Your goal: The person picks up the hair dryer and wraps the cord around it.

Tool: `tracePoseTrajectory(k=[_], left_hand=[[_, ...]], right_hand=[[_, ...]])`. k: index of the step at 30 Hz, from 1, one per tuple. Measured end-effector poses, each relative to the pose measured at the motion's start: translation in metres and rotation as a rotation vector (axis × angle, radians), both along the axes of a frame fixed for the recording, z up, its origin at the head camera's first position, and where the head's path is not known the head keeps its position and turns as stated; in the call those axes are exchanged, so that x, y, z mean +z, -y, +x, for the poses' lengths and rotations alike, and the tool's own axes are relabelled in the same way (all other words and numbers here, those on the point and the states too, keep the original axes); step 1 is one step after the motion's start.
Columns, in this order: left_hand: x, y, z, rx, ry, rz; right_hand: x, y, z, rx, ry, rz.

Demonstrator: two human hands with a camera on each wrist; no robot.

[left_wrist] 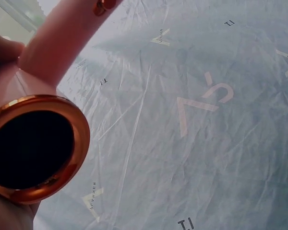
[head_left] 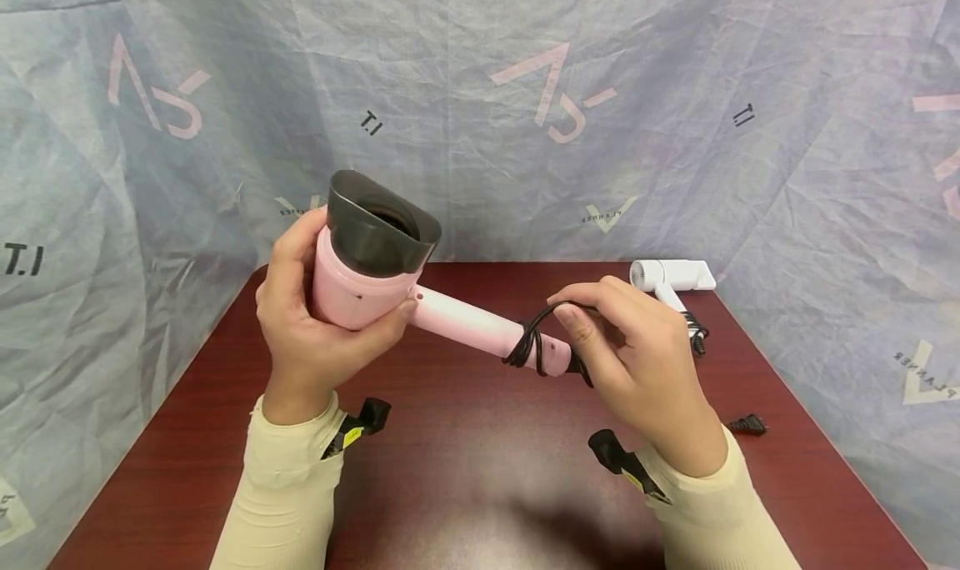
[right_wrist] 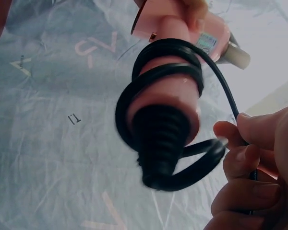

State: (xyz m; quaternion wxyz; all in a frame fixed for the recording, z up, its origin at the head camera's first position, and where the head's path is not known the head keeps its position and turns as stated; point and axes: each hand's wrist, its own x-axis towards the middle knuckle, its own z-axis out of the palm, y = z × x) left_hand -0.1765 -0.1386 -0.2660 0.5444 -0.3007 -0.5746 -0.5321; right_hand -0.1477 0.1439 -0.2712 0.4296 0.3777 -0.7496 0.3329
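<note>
My left hand (head_left: 307, 312) grips the barrel of a pink hair dryer (head_left: 465, 320) above the table, thumb in front and fingers behind. Its dark grey nozzle (head_left: 375, 253) points up, while the handle slopes down to the right. In the left wrist view, the copper-coloured rim (left_wrist: 81, 139) of its rear end shows. Black cord (right_wrist: 158, 76) loops around the lower handle, starting from a ribbed sleeve (right_wrist: 161, 136) at its end. My right hand (head_left: 645, 353) pinches the cord between thumb and forefinger, beside the handle's end.
A white hair dryer (head_left: 675, 275) with dark cord wound on its handle lies at the table's back right. A black plug (head_left: 747, 424) rests on the dark red table (head_left: 465, 437) near my right wrist. Grey printed cloth (head_left: 450, 95) hangs behind and at both sides.
</note>
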Motion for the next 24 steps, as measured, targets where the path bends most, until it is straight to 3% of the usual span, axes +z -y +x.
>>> tracePoseTrajectory(k=[18,24], left_hand=[[0.0034,-0.0005,0.0082,-0.165,0.008,0.083],[0.0035,-0.0008,0.0076,-0.256,-0.003,0.118]], right_hand=[[-0.0029,0.0023,-0.0017,0.108,0.1,-0.014],[-0.0032,0.003,-0.0016,0.126,0.116,0.0]])
